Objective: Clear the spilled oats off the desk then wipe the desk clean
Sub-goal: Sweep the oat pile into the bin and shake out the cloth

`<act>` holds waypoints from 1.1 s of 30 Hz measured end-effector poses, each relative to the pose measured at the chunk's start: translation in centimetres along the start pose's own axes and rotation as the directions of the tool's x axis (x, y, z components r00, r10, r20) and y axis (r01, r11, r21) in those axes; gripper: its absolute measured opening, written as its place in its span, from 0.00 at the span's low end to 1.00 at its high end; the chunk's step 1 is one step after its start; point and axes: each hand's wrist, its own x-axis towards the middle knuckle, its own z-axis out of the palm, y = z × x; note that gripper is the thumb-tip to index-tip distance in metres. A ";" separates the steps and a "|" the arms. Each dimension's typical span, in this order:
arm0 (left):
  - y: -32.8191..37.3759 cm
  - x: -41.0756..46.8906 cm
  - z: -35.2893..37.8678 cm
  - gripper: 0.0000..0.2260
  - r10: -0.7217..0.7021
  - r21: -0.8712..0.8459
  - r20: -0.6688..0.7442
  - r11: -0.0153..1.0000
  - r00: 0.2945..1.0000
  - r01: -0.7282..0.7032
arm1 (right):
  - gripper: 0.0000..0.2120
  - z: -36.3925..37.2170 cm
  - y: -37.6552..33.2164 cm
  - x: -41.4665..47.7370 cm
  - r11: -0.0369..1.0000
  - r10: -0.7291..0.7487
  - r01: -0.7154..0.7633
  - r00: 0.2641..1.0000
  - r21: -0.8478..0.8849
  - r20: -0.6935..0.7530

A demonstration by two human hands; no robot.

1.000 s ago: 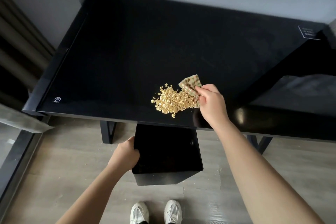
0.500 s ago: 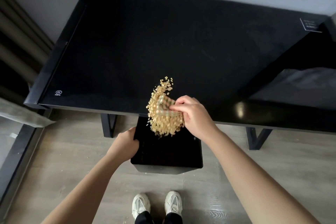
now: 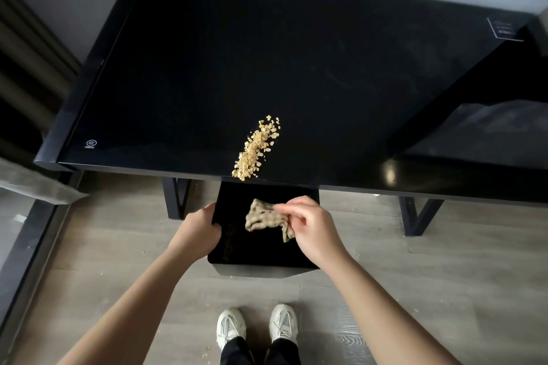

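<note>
Glossy black desk top (image 3: pixel 296 53), soft checked cloth (image 3: pixel 265 218), dry flaky oats (image 3: pixel 255 148), glossy black bin (image 3: pixel 261 252), matt wood-grain floor (image 3: pixel 118 246).

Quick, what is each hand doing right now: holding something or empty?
Left hand: closed, gripping the left rim of the black bin.
Right hand: closed, pinching the checked cloth above the bin.
</note>
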 end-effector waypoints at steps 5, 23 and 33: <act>-0.2 0.2 -0.9 0.18 -0.009 -0.011 -0.016 1.000 1.000 0.009 | 0.21 -2.8 -3.2 1.3 0.874 0.136 -0.138 0.990 0.465 0.038; -2.1 2.6 -3.2 0.20 -0.011 -0.055 -0.040 0.998 0.999 0.009 | 0.17 -2.7 -3.8 13.6 0.960 -0.089 -0.062 0.857 -0.272 -0.508; -2.5 2.7 -3.2 0.18 0.014 -0.089 -0.022 0.996 1.000 -0.016 | 0.20 -0.9 -5.1 15.3 0.890 -0.292 0.212 0.945 -0.404 -0.147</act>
